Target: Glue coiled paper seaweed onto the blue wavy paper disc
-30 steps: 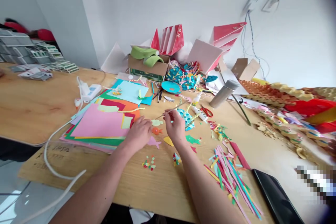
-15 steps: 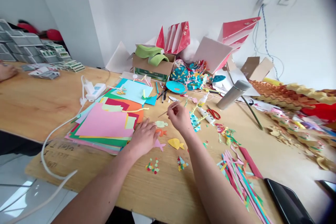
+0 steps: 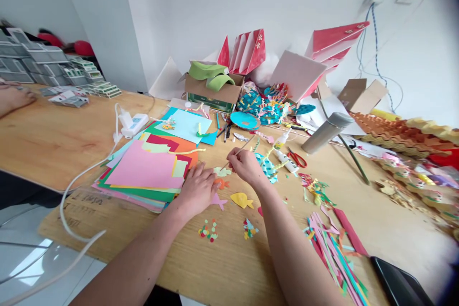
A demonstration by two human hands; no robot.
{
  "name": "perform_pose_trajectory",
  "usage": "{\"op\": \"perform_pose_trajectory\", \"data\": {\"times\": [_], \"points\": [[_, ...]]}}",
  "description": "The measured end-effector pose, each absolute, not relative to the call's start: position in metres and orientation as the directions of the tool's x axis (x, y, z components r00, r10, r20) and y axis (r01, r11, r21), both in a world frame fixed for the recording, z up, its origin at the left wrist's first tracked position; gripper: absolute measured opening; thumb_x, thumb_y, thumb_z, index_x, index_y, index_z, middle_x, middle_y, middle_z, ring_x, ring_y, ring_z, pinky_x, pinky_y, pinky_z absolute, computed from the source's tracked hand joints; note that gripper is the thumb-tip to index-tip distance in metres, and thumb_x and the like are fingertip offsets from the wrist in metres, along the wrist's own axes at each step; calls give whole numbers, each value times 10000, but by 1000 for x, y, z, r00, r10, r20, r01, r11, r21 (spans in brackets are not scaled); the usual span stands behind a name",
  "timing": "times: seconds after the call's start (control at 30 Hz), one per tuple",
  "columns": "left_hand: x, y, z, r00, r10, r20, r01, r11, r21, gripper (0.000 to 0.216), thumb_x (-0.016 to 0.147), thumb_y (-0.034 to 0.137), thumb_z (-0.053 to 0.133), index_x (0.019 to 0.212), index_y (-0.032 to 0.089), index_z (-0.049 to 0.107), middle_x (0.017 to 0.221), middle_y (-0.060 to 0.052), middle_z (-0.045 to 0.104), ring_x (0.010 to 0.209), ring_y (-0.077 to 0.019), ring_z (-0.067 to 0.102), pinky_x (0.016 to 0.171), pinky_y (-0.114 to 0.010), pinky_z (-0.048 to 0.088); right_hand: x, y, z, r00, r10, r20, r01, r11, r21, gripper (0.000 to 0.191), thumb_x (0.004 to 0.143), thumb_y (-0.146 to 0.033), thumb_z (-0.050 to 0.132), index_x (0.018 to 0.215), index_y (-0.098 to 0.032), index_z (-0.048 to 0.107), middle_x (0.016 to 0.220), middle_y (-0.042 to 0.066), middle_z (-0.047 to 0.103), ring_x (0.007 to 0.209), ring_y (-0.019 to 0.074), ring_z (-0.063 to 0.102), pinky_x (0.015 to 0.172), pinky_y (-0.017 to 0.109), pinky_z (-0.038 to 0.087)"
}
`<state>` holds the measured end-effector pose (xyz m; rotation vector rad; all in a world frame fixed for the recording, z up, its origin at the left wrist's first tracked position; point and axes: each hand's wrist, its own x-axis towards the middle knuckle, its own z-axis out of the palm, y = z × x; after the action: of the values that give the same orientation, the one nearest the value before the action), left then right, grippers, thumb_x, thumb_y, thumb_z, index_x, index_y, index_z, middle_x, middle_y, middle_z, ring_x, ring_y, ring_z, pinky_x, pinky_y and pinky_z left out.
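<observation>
My right hand (image 3: 245, 165) pinches a thin wooden stick (image 3: 248, 143), its lower end slanting down to a pale green paper cutout (image 3: 222, 171). Just left of that cutout, my left hand (image 3: 196, 186) lies palm down with its fingers stretched out. Its fingertips are beside the cutout; whether they press on it I cannot tell. An orange paper fish (image 3: 222, 183) and a pink paper fish (image 3: 219, 202) lie by the left hand, partly covered. A yellow paper fish (image 3: 241, 200) rests flat below the right hand.
Coloured paper sheets (image 3: 143, 167) are stacked at left. Small paper dots (image 3: 208, 230) and snippets (image 3: 250, 229) lie in front. Glue bottles (image 3: 287, 160), red scissors (image 3: 297, 158), a grey flask (image 3: 327, 133), paper strips (image 3: 333, 248) and a phone (image 3: 398, 279) are to the right. A person's hand (image 3: 16, 96) shows far left.
My right hand has lowered slightly, bringing the stick's tip down to the pale green cutout. The left hand stays nearly in place. The view has shifted a little to the left.
</observation>
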<state>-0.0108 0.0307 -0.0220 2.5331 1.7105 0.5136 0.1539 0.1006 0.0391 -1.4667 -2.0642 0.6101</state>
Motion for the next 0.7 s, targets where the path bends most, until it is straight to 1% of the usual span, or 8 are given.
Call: {"op": "perform_pose_trajectory", "data": {"times": [0.2, 0.37, 0.5, 0.6, 0.7], "points": [[-11, 31, -23, 338, 907, 251, 895, -392, 213, 369, 974, 359, 357, 1189, 204, 615, 1316, -69, 601, 1340, -324, 384, 1067, -514, 333, 149, 101, 31, -331, 932, 147, 757, 355, -549, 227, 834, -179, 444, 702, -171, 628, 654, 44, 693, 568, 137, 614, 559, 216, 374], [-10, 32, -23, 338, 906, 255, 896, -393, 207, 376, 972, 360, 365, 1213, 193, 602, 1318, -75, 600, 1340, -332, 380, 1061, -524, 342, 148, 100, 32, -348, 930, 121, 756, 354, -550, 191, 804, -149, 465, 695, -170, 621, 619, 36, 680, 563, 139, 615, 550, 210, 360], [-10, 32, -24, 342, 907, 246, 895, -394, 207, 378, 971, 362, 366, 1210, 203, 611, 1321, -76, 599, 1339, -331, 382, 1066, -534, 339, 148, 102, 29, -334, 932, 142, 749, 354, -560, 209, 832, -167, 447, 725, -170, 627, 659, 46, 696, 586, 144, 625, 567, 211, 370], [-10, 32, -23, 339, 912, 232, 899, -387, 206, 384, 973, 372, 361, 1212, 209, 614, 1326, -64, 597, 1342, -337, 380, 1069, -537, 336, 148, 102, 28, -315, 936, 160, 767, 350, -537, 212, 828, -164, 444, 715, -173, 623, 678, 55, 700, 605, 152, 626, 578, 216, 371], [-10, 31, -22, 335, 913, 230, 901, -383, 206, 379, 972, 365, 363, 1216, 211, 610, 1333, -54, 594, 1339, -339, 383, 1070, -530, 335, 147, 102, 30, -303, 942, 145, 784, 333, -524, 200, 805, -153, 454, 691, -176, 617, 656, 52, 690, 603, 156, 619, 576, 217, 366]]}}
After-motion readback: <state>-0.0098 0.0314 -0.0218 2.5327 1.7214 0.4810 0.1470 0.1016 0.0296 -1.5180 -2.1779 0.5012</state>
